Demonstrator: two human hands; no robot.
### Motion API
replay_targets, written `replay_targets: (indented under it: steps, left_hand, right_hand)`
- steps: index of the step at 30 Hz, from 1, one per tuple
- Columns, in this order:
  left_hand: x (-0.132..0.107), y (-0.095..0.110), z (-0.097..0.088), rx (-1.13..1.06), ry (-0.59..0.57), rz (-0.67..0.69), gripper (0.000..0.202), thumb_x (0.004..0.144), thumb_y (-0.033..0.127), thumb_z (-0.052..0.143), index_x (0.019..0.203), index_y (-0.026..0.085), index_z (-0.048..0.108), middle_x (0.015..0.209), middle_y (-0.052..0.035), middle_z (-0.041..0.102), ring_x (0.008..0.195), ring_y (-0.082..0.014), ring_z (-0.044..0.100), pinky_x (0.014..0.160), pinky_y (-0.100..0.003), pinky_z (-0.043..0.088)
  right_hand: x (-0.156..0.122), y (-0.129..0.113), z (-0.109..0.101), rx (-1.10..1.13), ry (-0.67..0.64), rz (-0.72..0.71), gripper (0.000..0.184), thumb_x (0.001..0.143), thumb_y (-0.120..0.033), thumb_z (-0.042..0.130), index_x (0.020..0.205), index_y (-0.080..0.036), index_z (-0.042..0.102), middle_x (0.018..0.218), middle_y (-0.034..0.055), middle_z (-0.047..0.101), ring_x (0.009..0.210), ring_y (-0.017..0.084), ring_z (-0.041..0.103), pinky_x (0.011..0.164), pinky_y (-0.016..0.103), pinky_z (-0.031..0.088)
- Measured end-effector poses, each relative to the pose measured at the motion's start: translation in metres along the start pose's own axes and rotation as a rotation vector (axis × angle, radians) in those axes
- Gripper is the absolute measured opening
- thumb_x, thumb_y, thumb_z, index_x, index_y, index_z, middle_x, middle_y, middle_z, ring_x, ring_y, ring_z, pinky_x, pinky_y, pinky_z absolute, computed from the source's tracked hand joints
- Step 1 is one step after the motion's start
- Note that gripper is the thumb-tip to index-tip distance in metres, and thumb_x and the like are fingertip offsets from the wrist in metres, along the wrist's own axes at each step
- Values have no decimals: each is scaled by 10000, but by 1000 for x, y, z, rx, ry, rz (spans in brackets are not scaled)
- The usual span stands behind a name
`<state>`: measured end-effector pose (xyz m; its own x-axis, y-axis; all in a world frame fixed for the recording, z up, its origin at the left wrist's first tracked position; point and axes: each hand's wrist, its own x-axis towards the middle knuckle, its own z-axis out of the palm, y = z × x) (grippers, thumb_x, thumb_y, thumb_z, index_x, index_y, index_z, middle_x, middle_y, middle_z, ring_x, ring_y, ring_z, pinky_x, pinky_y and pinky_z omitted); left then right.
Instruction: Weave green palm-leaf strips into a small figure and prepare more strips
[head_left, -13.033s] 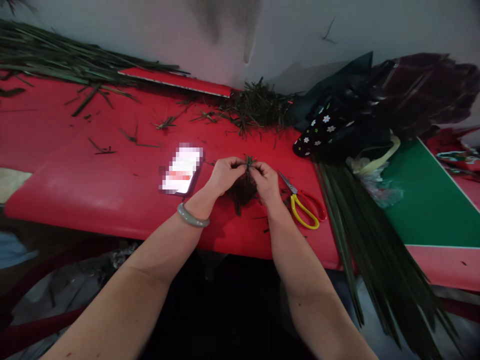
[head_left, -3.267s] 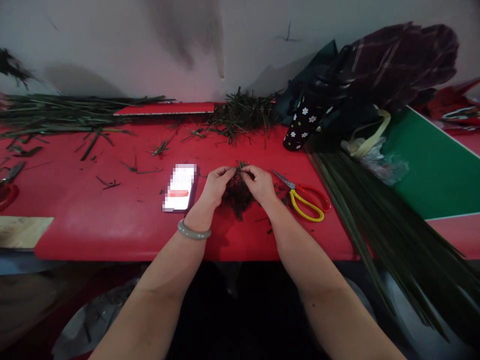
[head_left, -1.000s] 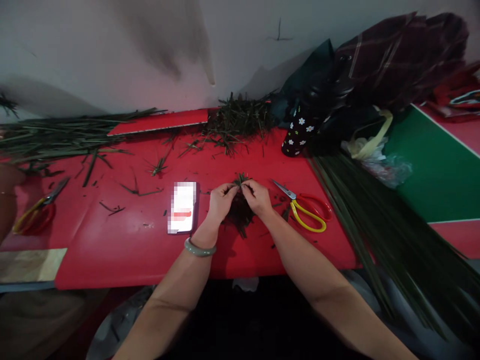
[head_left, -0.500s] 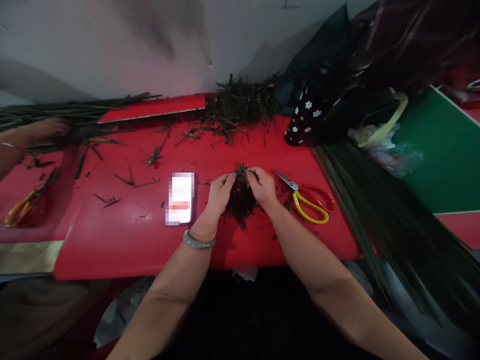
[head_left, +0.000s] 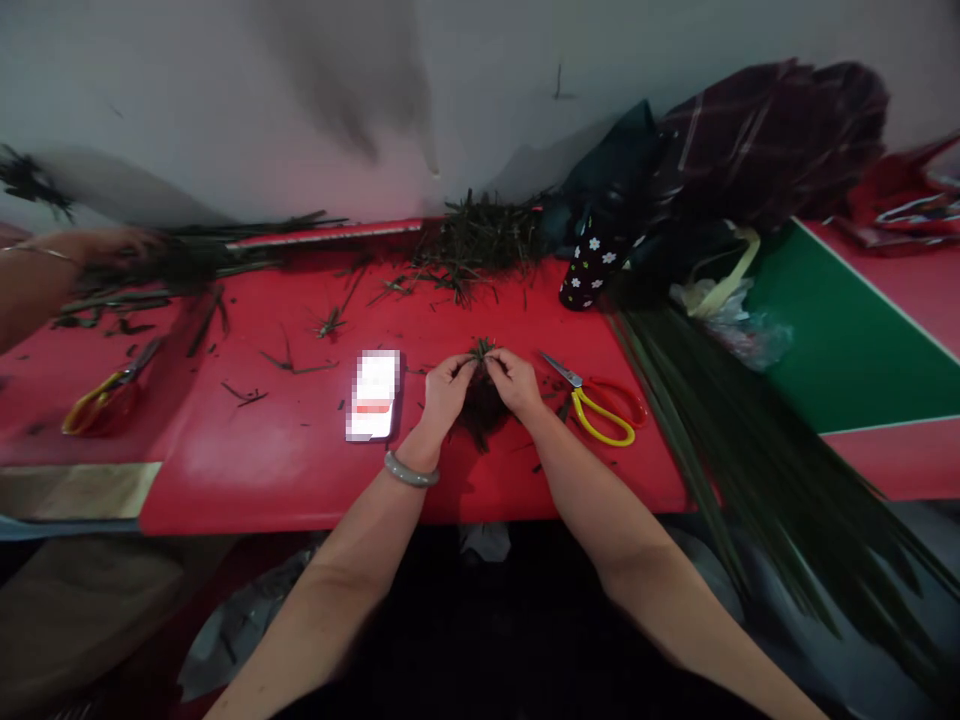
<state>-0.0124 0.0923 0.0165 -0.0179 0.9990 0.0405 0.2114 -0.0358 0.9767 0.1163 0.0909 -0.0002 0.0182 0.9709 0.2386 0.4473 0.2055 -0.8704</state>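
Both my hands meet over the middle of a red table (head_left: 247,470). My left hand (head_left: 444,392), a pale green bangle on its wrist, and my right hand (head_left: 517,382) pinch the top of a small dark bundle of woven leaf strips (head_left: 481,408). The fingers of both are closed on it, and short green tips stick up between them. The bundle's lower part rests on the table between my wrists.
A phone (head_left: 373,394) lies left of my left hand, yellow-and-red scissors (head_left: 598,410) right of my right. Long green leaves (head_left: 757,460) hang over the right edge. Cut scraps (head_left: 480,240) pile by the wall. Another person's hand (head_left: 97,248) touches leaves far left, near other scissors (head_left: 105,390).
My hands stay pinched on the bundle, fingers shifting slightly. The view has swung. The other person's hand at far left has come into view on the leaves.
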Motion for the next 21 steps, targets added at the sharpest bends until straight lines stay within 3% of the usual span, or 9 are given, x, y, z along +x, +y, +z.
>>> replay_targets:
  steps: [7,13,21]
  left_hand:
    - [-24,7,-16,11,-55,-10,213,722,300,530,825,150,643,719,-27,640,643,-120,560,619,-227,423]
    - [-66,-2,-39,102,-87,35,236,747,339,495,794,158,640,731,-23,630,698,-130,552,671,-238,417]
    - [-104,-12,-41,93,-107,28,221,750,322,484,785,155,624,742,-24,627,714,-135,549,687,-250,412]
  right_hand:
    - [-12,-20,-3,-118,-124,-12,222,803,-289,401,854,-198,598,748,20,632,689,135,568,655,248,427]
    - [-51,-36,-4,-256,-278,-146,217,818,-263,397,872,-207,599,853,40,643,797,147,583,742,273,435]
    - [-99,-32,2,-270,-218,-116,226,816,-286,395,859,-202,601,865,59,619,825,163,575,738,279,447]
